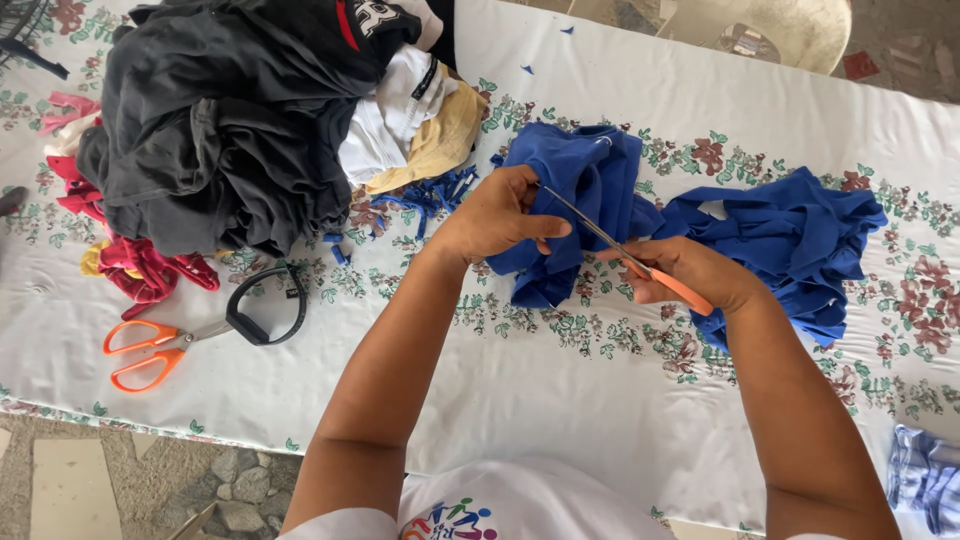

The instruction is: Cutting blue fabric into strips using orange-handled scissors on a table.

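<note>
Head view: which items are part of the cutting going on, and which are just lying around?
In use:
- left hand gripping folded blue cloth
- right hand working orange-handled scissors
- more blue cloth and blue scraps beside it

Lying about:
- clothes pile
- spare orange scissors
- black strap
- striped cloth

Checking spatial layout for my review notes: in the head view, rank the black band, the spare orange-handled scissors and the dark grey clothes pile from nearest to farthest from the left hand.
From the left hand:
1. Dark grey clothes pile, up and to its left on the table.
2. Black band, lower left, on the floral cloth.
3. Spare orange-handled scissors, farthest, beyond the band near the table edge.
</note>
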